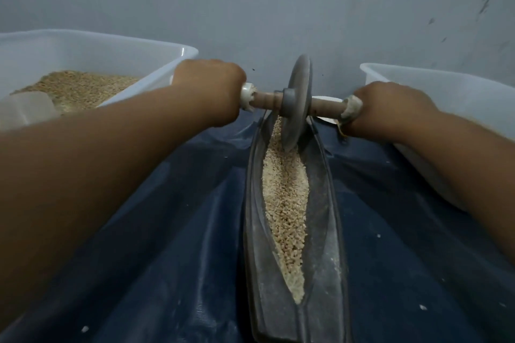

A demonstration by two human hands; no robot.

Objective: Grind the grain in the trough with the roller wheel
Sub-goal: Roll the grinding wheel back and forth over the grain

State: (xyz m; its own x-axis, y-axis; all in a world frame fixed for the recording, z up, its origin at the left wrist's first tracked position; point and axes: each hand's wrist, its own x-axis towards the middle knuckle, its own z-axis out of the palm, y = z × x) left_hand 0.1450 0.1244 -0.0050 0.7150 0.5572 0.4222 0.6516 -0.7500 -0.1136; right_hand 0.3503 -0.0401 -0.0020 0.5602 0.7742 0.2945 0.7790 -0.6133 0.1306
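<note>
A long, narrow grey metal trough [324, 245] runs away from me on a blue sheet, its groove filled with pale grain [285, 203]. A grey roller wheel [296, 103] stands upright in the grain near the trough's far end. A wooden axle [266, 99] passes through the wheel's hub. My left hand [209, 89] grips the axle's left handle. My right hand [390, 111] grips the right handle, which is wrapped in cloth. Both arms are stretched forward.
A white plastic tub [167, 64] at the left holds brownish grain and a translucent scoop [28, 111]. Another white tub [434, 83] stands at the right. A grey wall rises just beyond the trough. The blue sheet [172, 245] carries a few stray grains.
</note>
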